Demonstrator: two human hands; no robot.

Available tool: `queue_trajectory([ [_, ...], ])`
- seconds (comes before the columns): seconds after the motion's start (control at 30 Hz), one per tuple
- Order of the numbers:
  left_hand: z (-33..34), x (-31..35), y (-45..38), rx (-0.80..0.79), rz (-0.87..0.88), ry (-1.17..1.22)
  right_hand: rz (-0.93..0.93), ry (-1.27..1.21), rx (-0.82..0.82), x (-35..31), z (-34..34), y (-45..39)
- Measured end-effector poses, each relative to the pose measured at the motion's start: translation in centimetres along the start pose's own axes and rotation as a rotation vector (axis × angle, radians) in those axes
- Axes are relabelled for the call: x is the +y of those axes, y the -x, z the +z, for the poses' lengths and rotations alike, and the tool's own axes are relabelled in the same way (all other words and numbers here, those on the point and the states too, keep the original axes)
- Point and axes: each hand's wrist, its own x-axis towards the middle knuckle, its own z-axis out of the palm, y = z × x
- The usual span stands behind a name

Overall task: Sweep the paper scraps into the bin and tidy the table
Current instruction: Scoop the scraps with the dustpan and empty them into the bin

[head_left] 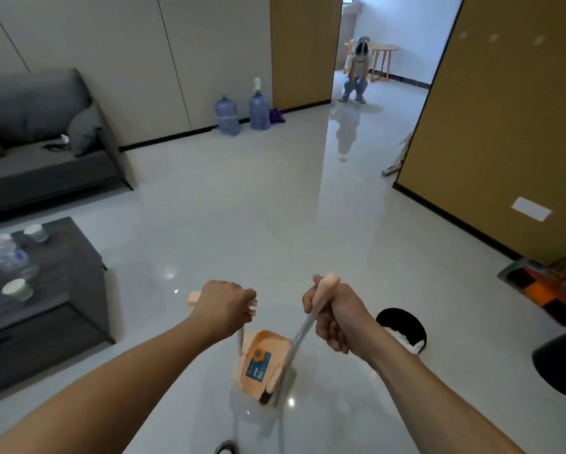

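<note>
My left hand (225,306) grips the pink-tipped handle of an orange dustpan (262,358), which hangs just above the glossy floor and bears a blue label. My right hand (332,314) grips the handle of a broom (302,335); its dark bristles (265,396) lie at the dustpan's lower edge. A black bin (402,326) with a white liner stands on the floor just right of my right hand. The dark low table (68,257) at the left carries paper cups (17,289) and crumpled plastic bottles (8,257). No paper scraps show on the floor.
A grey sofa (39,152) stands at the back left, with two water jugs (242,113) by the wall. A person crouches in the far doorway (355,77). A black stool (561,362) and an orange-black object (550,290) sit at the right.
</note>
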Motion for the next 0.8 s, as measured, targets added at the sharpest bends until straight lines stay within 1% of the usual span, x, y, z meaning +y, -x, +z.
queue_trajectory([
  [0.2, 0.2, 0.6, -0.7, 0.018, 0.242, 0.022, 0.02, 0.061, -0.088, -2.6, 4.8, -1.8],
  [0.33, 0.0, -0.7, -1.5, 0.018, 0.393, 0.05, 0.039, 0.091, -0.07, -3.3, 6.6, -2.3],
  [0.4, 0.2, -1.4, -2.0, 0.014, 0.426, 0.065, 0.05, 0.107, -0.05, -3.5, 7.1, -2.4],
  [0.57, 1.6, -0.6, -3.2, 0.049, 0.428, 0.162, 0.053, 0.135, 0.074, -3.5, 7.9, -2.4],
  [0.67, 2.2, 0.3, -4.3, 0.043, 0.504, 0.247, 0.089, 0.169, 0.184, -3.2, 7.9, -1.7],
  [0.8, 1.7, 3.1, -5.5, 0.046, 0.65, 0.32, 0.071, 0.072, 0.323, -2.7, 7.0, 0.4],
])
